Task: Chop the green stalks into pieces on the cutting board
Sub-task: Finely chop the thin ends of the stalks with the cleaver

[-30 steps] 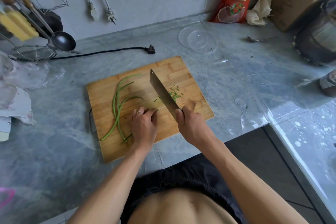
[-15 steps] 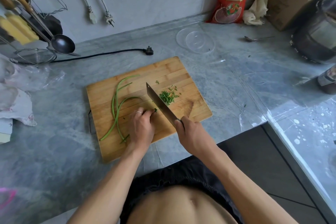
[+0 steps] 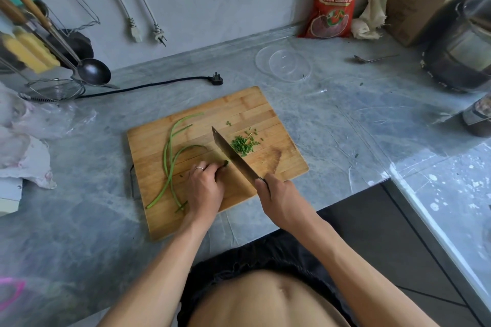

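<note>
A wooden cutting board (image 3: 265,111) lies on the grey counter. Long green stalks (image 3: 170,156) curve across its left half, their near ends running under my left hand (image 3: 204,188). That hand has curled fingers holding the stalk ends down, a green tip showing by the blade. My right hand (image 3: 279,196) grips the handle of a cleaver (image 3: 233,156), whose blade slants across the board just right of my left fingers. A small heap of chopped green pieces (image 3: 243,144) lies right of the blade.
A clear plastic lid (image 3: 283,64) lies behind the board, a spoon (image 3: 372,59) further right. A black cable with plug (image 3: 216,79) crosses the counter at the back. Ladle and strainer (image 3: 53,89) stand left, a dark cooker (image 3: 459,42) right, a red bag (image 3: 334,0) against the wall.
The cleaver came down from a raised position onto the board beside my left fingers. The heap of cut pieces right of the blade has grown.
</note>
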Tool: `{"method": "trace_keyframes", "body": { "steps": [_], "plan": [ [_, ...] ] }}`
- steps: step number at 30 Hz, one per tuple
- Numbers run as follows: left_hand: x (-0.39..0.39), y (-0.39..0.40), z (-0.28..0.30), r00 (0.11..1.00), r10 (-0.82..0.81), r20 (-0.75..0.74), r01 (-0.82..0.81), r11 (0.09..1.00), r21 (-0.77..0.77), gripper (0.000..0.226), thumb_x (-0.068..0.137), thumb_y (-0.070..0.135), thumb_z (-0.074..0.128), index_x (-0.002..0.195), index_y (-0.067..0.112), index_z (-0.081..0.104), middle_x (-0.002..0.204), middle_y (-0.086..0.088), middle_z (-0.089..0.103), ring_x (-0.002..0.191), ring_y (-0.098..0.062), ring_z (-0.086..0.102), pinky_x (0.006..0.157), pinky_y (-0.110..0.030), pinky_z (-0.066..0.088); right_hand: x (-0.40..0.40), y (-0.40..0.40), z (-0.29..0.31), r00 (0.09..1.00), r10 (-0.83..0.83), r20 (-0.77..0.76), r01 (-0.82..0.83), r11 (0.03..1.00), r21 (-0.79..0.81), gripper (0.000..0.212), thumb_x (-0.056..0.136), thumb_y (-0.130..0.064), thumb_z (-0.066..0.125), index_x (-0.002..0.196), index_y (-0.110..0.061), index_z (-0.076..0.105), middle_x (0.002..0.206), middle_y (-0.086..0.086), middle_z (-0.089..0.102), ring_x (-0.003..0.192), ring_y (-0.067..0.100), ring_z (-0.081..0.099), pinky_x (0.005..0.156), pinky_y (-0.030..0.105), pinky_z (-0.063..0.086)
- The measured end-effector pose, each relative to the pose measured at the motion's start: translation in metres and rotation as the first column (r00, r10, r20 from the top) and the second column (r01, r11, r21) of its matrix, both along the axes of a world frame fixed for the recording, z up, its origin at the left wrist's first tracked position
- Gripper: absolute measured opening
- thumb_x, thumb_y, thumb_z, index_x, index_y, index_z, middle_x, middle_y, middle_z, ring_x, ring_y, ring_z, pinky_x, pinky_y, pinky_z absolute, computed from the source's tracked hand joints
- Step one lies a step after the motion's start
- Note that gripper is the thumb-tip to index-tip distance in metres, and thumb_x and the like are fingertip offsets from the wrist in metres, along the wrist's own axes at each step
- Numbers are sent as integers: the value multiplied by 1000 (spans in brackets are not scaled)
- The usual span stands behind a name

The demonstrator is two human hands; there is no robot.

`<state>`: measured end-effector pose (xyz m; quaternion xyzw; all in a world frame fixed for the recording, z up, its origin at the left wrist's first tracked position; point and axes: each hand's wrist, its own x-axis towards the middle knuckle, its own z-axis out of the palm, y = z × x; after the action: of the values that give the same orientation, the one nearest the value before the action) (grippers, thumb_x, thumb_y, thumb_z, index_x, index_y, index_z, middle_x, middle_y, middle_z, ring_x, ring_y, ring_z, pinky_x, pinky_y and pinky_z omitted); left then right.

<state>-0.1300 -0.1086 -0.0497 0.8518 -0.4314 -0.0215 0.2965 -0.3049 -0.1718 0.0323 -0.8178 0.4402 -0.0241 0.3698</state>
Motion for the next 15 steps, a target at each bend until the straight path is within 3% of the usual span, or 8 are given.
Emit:
{"method": "trace_keyframes", "body": {
  "steps": [7,15],
  "plan": [
    [-2,-3,-2,999,23,-23,-23,1000,-5,4,84,5,70,86,8,74,81,-10,63,76,-33,57,68,-41,48,-4,-3,-2,999,33,-18,-33,999,0,40,103,-45,30,74,-19,37,60,6,47,48,24,40,50,46,40],
    [-3,-3,-10,994,100,-52,-102,994,-46,10,89,17,71,92,12,79,82,-9,66,75,-33,55,75,-43,48,-7,0,3,1000,21,17,-19,998,-58,40,103,-43,32,70,-22,31,55,2,38,45,21,30,46,37,29]
  ]
}}
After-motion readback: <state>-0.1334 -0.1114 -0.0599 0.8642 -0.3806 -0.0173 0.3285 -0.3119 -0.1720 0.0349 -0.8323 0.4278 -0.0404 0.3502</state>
